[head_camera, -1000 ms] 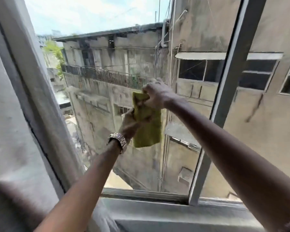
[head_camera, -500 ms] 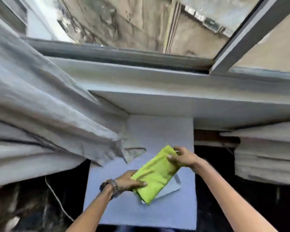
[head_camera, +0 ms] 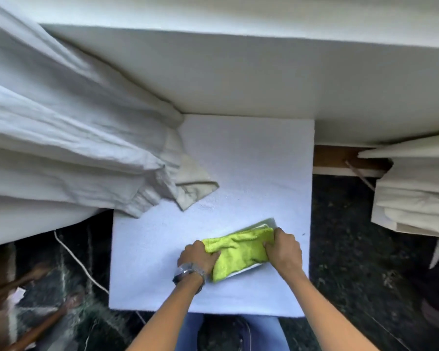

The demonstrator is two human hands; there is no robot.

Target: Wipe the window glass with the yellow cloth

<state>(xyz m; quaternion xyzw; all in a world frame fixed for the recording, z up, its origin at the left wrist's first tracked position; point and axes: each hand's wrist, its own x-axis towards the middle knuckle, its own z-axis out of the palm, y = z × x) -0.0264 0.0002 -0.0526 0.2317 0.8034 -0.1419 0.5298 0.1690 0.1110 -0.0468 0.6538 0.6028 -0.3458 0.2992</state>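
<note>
The yellow cloth [head_camera: 238, 252] lies folded on a small white tray [head_camera: 249, 269] that rests on a white foam board [head_camera: 238, 158] below the window sill. My left hand [head_camera: 197, 255], with a metal watch at the wrist, presses on the cloth's left end. Over on the cloth's right end sits my right hand [head_camera: 284, 249], fingers curled over the edge. The window glass is out of view.
A white curtain [head_camera: 69, 138] bunches at the left and drapes onto the board's corner. Another curtain [head_camera: 416, 188] hangs at the right. The white sill [head_camera: 264, 72] runs across the top. A white cord [head_camera: 79, 262] and wooden sticks [head_camera: 36, 325] lie on the dark floor at left.
The view dropped from the window to the board below. Both hands brought the cloth down from the glass and laid it on the tray.
</note>
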